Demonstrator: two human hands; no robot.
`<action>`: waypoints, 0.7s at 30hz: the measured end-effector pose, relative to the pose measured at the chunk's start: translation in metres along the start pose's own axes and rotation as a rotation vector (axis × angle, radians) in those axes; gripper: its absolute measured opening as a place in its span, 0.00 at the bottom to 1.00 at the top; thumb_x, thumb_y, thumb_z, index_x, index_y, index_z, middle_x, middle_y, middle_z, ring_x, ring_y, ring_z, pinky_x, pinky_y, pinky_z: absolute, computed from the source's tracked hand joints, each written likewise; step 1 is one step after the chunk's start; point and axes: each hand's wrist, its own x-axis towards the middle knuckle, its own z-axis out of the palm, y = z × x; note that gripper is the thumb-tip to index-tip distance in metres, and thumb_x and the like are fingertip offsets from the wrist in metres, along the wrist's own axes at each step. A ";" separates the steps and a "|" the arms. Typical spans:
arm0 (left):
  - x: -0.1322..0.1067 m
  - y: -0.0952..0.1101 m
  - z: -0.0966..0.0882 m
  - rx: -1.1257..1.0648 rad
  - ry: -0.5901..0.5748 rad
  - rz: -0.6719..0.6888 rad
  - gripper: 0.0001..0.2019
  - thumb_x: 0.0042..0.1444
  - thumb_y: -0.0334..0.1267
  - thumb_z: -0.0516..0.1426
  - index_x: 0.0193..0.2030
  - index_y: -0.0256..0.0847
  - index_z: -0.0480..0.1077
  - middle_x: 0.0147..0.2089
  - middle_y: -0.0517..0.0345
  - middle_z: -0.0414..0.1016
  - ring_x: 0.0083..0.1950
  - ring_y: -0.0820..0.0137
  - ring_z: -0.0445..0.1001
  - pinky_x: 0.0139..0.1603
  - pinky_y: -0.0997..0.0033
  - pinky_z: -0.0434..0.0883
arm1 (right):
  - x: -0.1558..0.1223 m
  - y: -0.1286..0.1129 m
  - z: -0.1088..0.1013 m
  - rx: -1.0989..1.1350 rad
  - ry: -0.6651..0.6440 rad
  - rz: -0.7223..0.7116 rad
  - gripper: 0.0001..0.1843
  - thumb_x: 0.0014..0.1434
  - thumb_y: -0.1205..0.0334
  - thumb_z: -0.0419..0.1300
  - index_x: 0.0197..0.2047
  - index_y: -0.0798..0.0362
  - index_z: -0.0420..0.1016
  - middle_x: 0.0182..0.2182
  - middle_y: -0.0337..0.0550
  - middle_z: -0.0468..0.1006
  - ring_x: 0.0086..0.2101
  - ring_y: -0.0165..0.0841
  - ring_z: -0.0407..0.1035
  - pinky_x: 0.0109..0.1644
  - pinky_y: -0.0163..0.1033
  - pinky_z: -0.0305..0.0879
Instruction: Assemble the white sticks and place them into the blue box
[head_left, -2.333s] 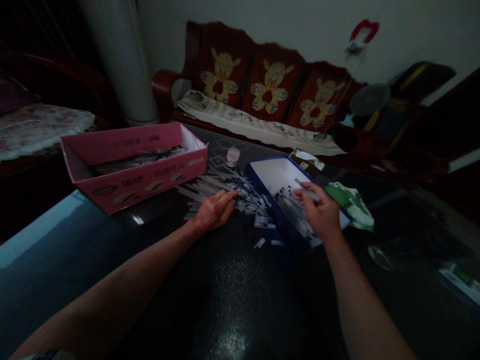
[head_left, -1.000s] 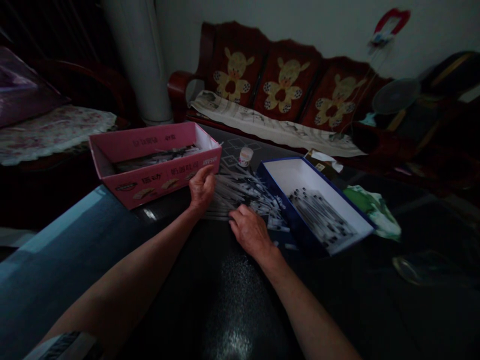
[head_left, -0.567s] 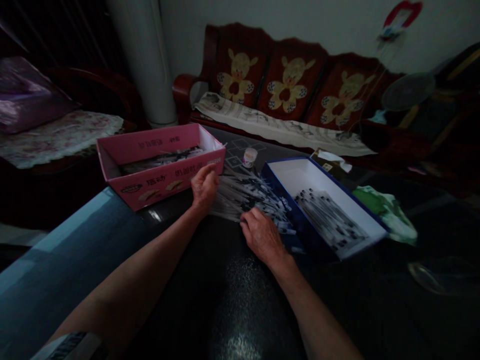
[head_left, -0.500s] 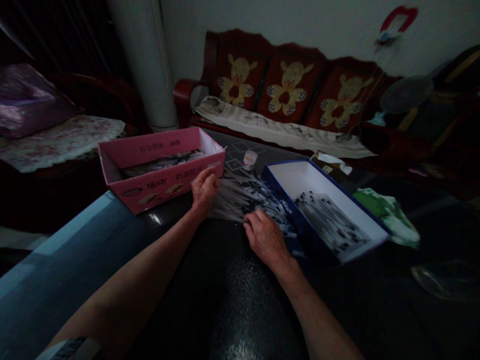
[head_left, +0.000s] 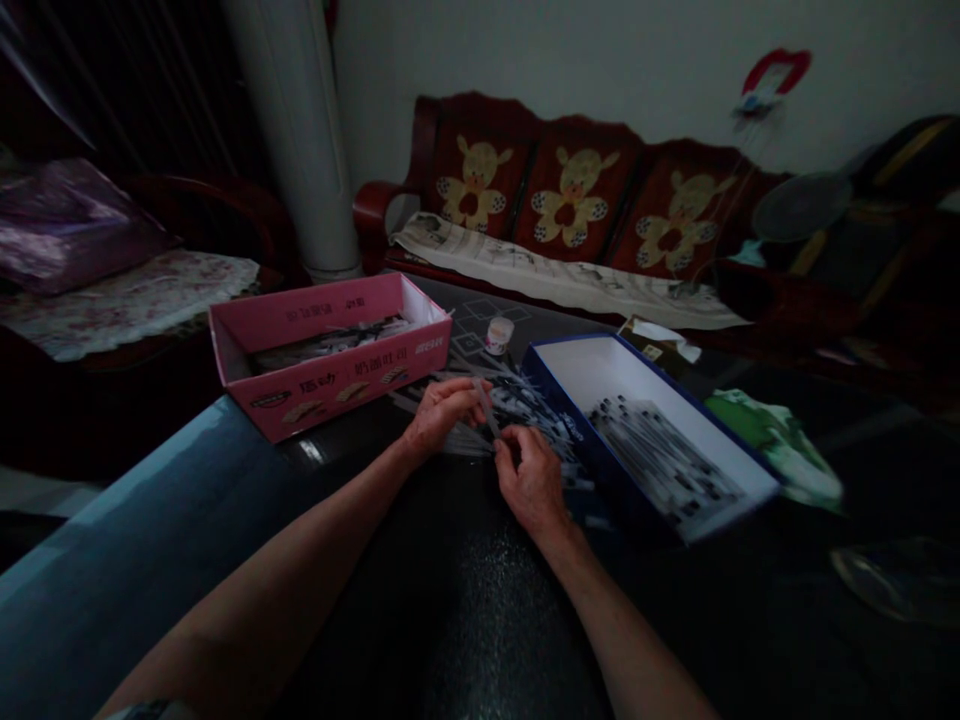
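Note:
A thin translucent plastic tube point(head_left: 486, 408), like a pen barrel, slants between my two hands. My left hand point(head_left: 444, 412) has its upper part between thumb and fingers. The thumb and fingertips of my right hand point(head_left: 531, 475) pinch near its lower end. Below and behind the hands spreads a loose heap of similar clear tubes and dark-ended pieces point(head_left: 517, 395) on the dark table point(head_left: 360, 580). To the right, the blue box with a white inside point(head_left: 581, 370) has many dark-tipped clear sticks point(head_left: 660, 455) lying side by side. My fingers hide part of the heap.
A pink box point(head_left: 352, 385) with more sticks stands at the left. A small round tub point(head_left: 499, 335) sits behind the heap. Right of the blue box lie a green and white packet point(head_left: 772, 440) and a tissue box point(head_left: 660, 340). Beyond the table is a wooden sofa point(head_left: 480, 270).
My left hand has come right, away from the pink box's front, and turned with the tube in its fingers. My right hand has lifted slightly and now meets the tube's lower end.

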 end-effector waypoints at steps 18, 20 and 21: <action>0.045 0.042 0.001 0.352 -0.548 -0.062 0.09 0.50 0.41 0.60 0.31 0.36 0.74 0.29 0.55 0.77 0.23 0.75 0.72 0.23 0.77 0.68 | -0.001 0.000 0.021 0.144 0.114 0.142 0.08 0.58 0.58 0.56 0.36 0.53 0.71 0.30 0.44 0.78 0.30 0.35 0.72 0.36 0.39 0.67; 0.034 0.039 -0.002 0.328 -0.520 -0.021 0.11 0.52 0.44 0.59 0.33 0.36 0.73 0.31 0.55 0.77 0.23 0.75 0.72 0.23 0.78 0.68 | -0.003 -0.003 0.021 0.147 0.108 0.123 0.07 0.58 0.59 0.56 0.36 0.53 0.71 0.30 0.44 0.77 0.30 0.34 0.71 0.36 0.39 0.66; 0.027 0.038 -0.005 0.321 -0.476 0.015 0.12 0.53 0.44 0.59 0.34 0.36 0.73 0.32 0.55 0.77 0.24 0.75 0.72 0.24 0.78 0.68 | -0.003 -0.005 0.021 0.145 0.104 0.103 0.06 0.58 0.60 0.56 0.36 0.53 0.71 0.29 0.43 0.77 0.29 0.34 0.71 0.35 0.38 0.66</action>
